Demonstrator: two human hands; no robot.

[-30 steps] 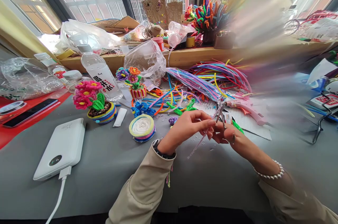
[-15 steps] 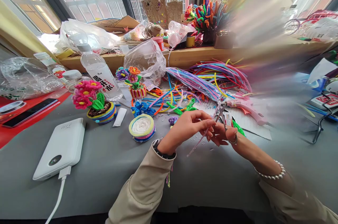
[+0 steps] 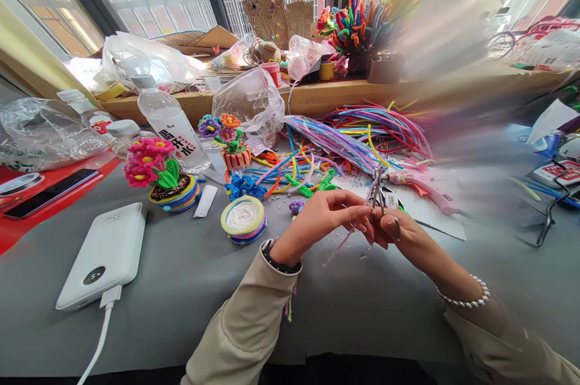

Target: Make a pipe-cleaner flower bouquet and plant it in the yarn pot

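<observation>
My left hand (image 3: 324,216) pinches a thin pale pink pipe cleaner (image 3: 338,249) whose free end slants down toward the grey table (image 3: 181,288). My right hand (image 3: 401,234) holds small metal scissors (image 3: 377,188), thumb through a handle ring, blades pointing up and nearly closed at the pipe cleaner just above my left fingertips. Both hands meet above the table, in front of a heap of coloured pipe cleaners (image 3: 362,131).
On the left lie a white power bank (image 3: 106,252) with cable, pipe-cleaner flower pots (image 3: 158,176) (image 3: 229,140), a coiled yarn disc (image 3: 243,219), water bottles (image 3: 170,122) and a phone (image 3: 49,191). A pink glue gun (image 3: 423,188) lies to the right. The windowsill holds bags and craft flowers.
The scissors blades have closed from a wider gape half a second ago, and my right hand has shifted slightly up and left toward my left fingertips. The pipe cleaner stays pinched.
</observation>
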